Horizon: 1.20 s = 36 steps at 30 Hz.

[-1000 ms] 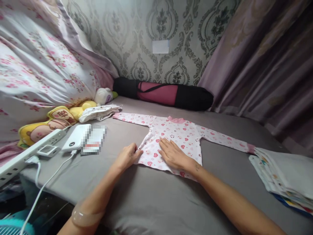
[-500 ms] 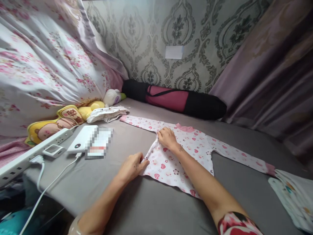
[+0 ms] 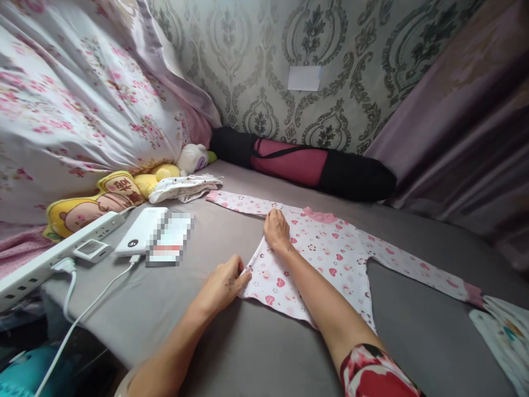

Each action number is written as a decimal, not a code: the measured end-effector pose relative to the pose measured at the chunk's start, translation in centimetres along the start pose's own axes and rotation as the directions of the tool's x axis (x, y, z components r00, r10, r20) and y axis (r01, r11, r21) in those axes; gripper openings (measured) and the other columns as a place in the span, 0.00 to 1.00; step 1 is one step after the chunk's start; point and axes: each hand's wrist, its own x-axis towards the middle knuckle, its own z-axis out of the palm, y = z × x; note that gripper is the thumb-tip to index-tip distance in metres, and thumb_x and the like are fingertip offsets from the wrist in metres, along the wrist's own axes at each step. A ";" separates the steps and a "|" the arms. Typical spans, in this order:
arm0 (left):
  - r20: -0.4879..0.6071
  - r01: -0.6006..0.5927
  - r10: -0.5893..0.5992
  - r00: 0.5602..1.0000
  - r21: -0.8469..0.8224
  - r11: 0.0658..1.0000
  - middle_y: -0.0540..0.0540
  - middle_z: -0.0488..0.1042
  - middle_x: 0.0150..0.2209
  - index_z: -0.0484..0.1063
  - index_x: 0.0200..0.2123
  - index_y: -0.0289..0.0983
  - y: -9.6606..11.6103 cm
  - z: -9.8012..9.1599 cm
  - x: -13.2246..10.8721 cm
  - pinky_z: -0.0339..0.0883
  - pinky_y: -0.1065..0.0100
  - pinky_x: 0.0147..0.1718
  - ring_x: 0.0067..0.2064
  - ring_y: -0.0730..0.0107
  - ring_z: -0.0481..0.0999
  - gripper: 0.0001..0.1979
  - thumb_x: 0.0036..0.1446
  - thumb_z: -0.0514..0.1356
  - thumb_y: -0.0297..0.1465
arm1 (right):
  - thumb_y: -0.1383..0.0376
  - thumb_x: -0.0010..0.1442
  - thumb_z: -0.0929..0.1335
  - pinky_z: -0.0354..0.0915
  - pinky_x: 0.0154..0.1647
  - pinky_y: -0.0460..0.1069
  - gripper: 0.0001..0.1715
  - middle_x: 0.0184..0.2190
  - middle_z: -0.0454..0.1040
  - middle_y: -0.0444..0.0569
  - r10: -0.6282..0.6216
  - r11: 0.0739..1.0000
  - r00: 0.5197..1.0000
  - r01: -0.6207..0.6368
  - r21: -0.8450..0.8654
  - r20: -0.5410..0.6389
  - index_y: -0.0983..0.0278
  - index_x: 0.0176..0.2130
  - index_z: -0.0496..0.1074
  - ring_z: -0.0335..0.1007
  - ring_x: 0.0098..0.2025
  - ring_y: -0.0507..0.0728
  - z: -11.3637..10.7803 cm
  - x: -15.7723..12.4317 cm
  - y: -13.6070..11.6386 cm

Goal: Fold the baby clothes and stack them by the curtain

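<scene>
A small white long-sleeved shirt (image 3: 330,253) with pink hearts and a pink collar lies spread on the grey bed sheet (image 3: 231,353), sleeves out to both sides. My left hand (image 3: 227,281) pinches the shirt's lower left corner between thumb and fingers. At the left underarm, where sleeve and body meet, my right hand (image 3: 276,229) is closed on the fabric, its fingertips partly hidden. The shirt's left side edge runs between my two hands. My right forearm covers part of the shirt's front and hem.
A black and maroon long bag (image 3: 289,162) lies along the wall. At the left are a power strip (image 3: 61,251), a white power bank (image 3: 142,231) with a cable, plush toys (image 3: 99,207) and folded white cloth (image 3: 184,188). More folded cloth (image 3: 504,336) lies at the right.
The view has shifted slightly. The shirt's left side edge, raised in a fold before, now lies flatter. My right hand has moved slightly left relative to the shirt; my left hand keeps its corner.
</scene>
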 end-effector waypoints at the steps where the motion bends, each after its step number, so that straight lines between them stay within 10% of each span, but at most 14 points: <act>1: 0.009 0.006 -0.005 1.000 -0.004 1.000 0.49 0.73 0.31 0.63 0.32 0.40 0.1 -0.1 -0.1 0.53 0.69 0.28 0.31 0.68 0.68 0.11 0.59 0.52 0.41 | 0.67 0.68 0.51 0.60 0.47 0.53 0.20 0.48 0.68 0.59 -0.011 1.000 1.000 0.011 -0.005 -0.010 0.65 0.50 0.64 0.65 0.49 0.61 0.3 -0.1 0.0; 10: 0.055 0.084 -0.083 0.995 -0.016 0.996 0.51 0.71 0.26 0.64 0.28 0.39 0.8 -1.1 -0.4 0.52 0.70 0.26 0.28 0.70 0.65 0.11 0.54 0.54 0.41 | 0.60 0.69 0.55 0.59 0.50 0.52 0.18 0.48 0.68 0.58 -0.053 0.998 0.998 0.053 0.023 -0.021 0.65 0.48 0.67 0.64 0.49 0.61 0.3 -0.1 0.1; 17: 0.038 0.036 -0.035 0.999 -0.019 0.999 0.50 0.71 0.25 0.65 0.27 0.39 0.5 -1.1 -0.4 0.53 0.70 0.26 0.28 0.70 0.66 0.13 0.53 0.55 0.42 | 0.65 0.68 0.52 0.56 0.56 0.50 0.24 0.54 0.70 0.51 -0.181 0.960 0.977 0.150 0.237 0.114 0.63 0.56 0.64 0.63 0.56 0.56 -3.1 -1.0 4.8; 24: 0.039 0.021 -0.020 0.999 -0.030 0.999 0.51 0.69 0.24 0.65 0.25 0.38 0.3 -1.0 -0.1 0.54 0.71 0.25 0.27 0.71 0.65 0.13 0.52 0.55 0.42 | 0.53 0.68 0.50 0.29 0.67 0.60 0.36 0.70 0.41 0.55 -0.154 0.988 0.952 0.154 0.020 0.266 0.70 0.67 0.46 0.31 0.70 0.61 -1.6 -3.4 3.9; 36: 0.073 0.007 0.005 0.997 -0.169 0.986 0.53 0.66 0.20 0.67 0.27 0.36 -0.2 -1.5 -0.2 0.53 0.73 0.21 0.23 0.74 0.63 0.17 0.48 0.59 0.46 | 0.53 0.68 0.48 0.27 0.67 0.59 0.37 0.70 0.38 0.56 -0.154 0.988 0.952 0.156 0.013 0.266 0.70 0.68 0.45 0.29 0.70 0.61 -1.8 -5.3 3.4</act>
